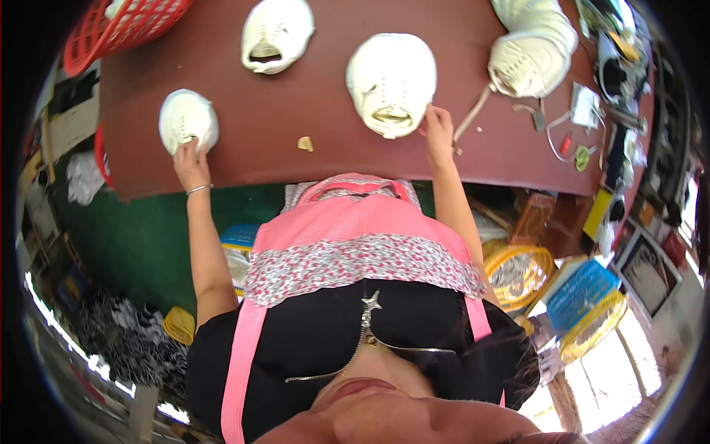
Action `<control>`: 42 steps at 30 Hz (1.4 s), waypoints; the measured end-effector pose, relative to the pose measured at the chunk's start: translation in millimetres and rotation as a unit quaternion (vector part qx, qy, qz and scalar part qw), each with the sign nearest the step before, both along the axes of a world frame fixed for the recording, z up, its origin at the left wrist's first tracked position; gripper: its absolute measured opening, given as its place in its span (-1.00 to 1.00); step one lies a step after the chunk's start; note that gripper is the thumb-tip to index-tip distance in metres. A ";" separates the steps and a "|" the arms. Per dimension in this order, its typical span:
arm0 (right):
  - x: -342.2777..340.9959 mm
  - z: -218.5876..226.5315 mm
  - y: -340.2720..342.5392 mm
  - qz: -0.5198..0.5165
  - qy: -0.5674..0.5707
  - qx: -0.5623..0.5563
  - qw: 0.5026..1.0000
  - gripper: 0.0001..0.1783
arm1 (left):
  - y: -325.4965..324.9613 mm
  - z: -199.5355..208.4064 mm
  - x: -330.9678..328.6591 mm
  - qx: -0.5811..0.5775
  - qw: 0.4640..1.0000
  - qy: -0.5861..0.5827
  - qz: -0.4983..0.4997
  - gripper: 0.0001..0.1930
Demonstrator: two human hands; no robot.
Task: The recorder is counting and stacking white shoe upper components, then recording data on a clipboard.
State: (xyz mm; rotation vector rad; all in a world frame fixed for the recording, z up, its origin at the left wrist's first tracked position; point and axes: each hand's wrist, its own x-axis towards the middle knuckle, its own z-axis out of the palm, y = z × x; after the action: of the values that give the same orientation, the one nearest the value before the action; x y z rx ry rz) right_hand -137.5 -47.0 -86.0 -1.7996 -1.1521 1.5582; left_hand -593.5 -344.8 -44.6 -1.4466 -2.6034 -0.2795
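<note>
My left hand (192, 164) is closed on the heel opening of a white shoe upper (185, 117) at the table's left side. My right hand (438, 133) has its fingers closed at the right edge of a larger white shoe upper (392, 74), whose opening faces me. Part of that grip is hidden behind the fingers. Between them, farther back, lies another white shoe upper (276, 33). A row of nested cream shoe uppers (532, 59) lies at the back right.
The brown table (310, 103) holds a red basket (126, 29) at the back left and a tan scrap (305, 143) near its middle. A stick-like tool (473, 118) lies beside my right hand. Cords and small tools crowd the right edge; yellow baskets (551, 259) stand below.
</note>
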 end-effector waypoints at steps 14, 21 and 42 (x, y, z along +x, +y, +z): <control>4.0 15.0 -7.5 -0.065 0.105 -0.035 0.992 -0.75 | 210.9 33.2 265.2 0.076 0.857 -0.374 -0.346 -0.81; 10.3 5.3 4.9 0.000 0.096 -0.053 0.994 -0.66 | 152.6 53.5 209.8 -0.009 0.779 -0.622 -0.083 -0.84; -2.6 22.3 19.0 0.100 0.086 -0.035 0.991 -0.73 | 139.2 50.4 250.2 0.046 0.791 -0.610 0.007 -0.57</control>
State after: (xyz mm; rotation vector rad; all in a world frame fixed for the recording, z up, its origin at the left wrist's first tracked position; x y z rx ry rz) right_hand -140.1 -27.9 -63.7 -1.5949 -1.2400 1.8503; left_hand -343.3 -205.6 5.7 -1.4313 -3.3275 -1.8528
